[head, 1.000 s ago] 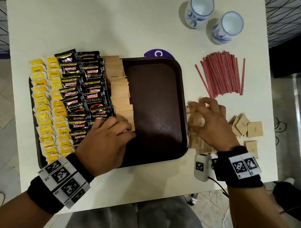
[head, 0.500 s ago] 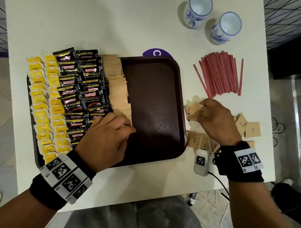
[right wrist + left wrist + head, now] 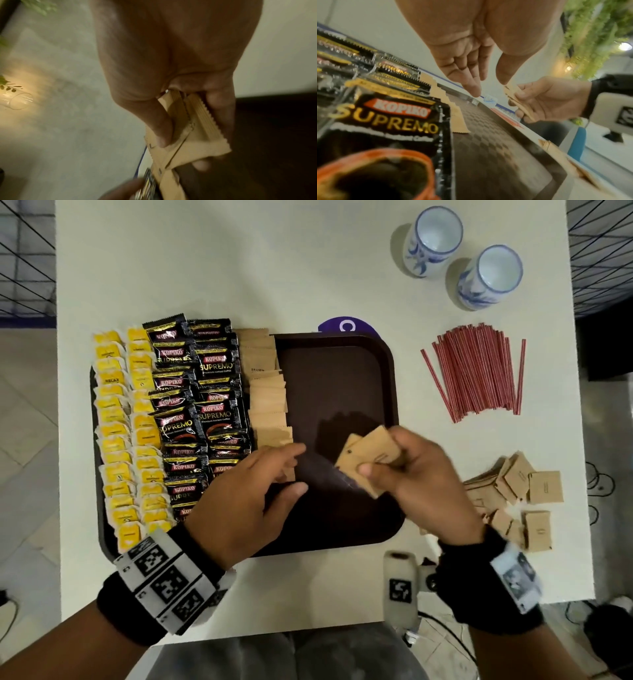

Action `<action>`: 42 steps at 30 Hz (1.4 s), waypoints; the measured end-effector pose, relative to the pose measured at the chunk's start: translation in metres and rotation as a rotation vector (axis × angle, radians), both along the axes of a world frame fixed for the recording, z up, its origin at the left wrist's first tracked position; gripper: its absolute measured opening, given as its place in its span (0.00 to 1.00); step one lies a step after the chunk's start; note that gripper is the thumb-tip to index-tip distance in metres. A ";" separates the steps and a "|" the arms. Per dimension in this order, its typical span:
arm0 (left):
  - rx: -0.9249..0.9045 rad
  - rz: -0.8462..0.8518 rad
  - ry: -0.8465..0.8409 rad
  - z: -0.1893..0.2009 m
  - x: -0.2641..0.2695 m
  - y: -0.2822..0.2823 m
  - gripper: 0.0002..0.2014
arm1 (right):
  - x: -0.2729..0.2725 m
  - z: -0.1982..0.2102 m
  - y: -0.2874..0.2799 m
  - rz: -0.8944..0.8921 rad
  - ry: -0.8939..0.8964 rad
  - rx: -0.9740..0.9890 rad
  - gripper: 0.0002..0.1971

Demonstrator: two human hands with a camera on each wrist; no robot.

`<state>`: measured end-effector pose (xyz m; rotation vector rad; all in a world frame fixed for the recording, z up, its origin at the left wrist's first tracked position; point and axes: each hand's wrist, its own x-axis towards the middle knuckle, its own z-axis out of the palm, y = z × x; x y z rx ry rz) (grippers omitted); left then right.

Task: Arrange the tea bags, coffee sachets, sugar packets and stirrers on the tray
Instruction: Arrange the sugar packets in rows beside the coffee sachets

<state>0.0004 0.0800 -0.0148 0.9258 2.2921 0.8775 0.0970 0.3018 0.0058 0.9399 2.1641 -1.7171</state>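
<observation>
A dark brown tray (image 3: 342, 364) holds columns of yellow tea bags (image 3: 113, 419), black Kopiko coffee sachets (image 3: 202, 412) and tan sugar packets (image 3: 267, 405). My right hand (image 3: 411, 474) pinches a small stack of sugar packets (image 3: 371, 458) above the tray's bare right half; in the right wrist view its thumb and fingers clamp the packets (image 3: 185, 136). My left hand (image 3: 246, 494) hovers open over the near end of the sugar column, fingers straight (image 3: 471, 83), holding nothing. Red stirrers (image 3: 476, 374) lie on the table to the right.
Loose sugar packets (image 3: 513, 491) are scattered on the white table (image 3: 274, 268) right of the tray. Two blue-and-white cups (image 3: 462, 254) stand at the far right. A small white device with a marker (image 3: 399, 587) lies by the near edge.
My right hand lifted a stack of sugar packets off the table and carried it left over the tray. My left hand rose off the sugar column and opened toward it.
</observation>
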 end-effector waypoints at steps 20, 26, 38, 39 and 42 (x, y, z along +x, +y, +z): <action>0.065 0.273 -0.353 0.007 -0.017 -0.009 0.18 | -0.026 -0.022 -0.057 -0.005 -0.048 -0.411 0.11; 0.101 0.416 -0.348 0.009 -0.029 -0.020 0.14 | -0.021 -0.029 -0.048 -0.082 -0.103 -0.359 0.12; 0.117 0.512 -0.337 0.009 -0.034 -0.034 0.15 | -0.027 -0.036 -0.047 -0.196 -0.126 -0.337 0.05; 0.120 0.518 -0.337 0.008 -0.034 -0.034 0.14 | -0.028 -0.035 -0.047 -0.207 -0.129 -0.355 0.04; 0.139 0.540 -0.364 0.008 -0.034 -0.034 0.14 | -0.031 -0.032 -0.047 -0.262 -0.139 -0.440 0.03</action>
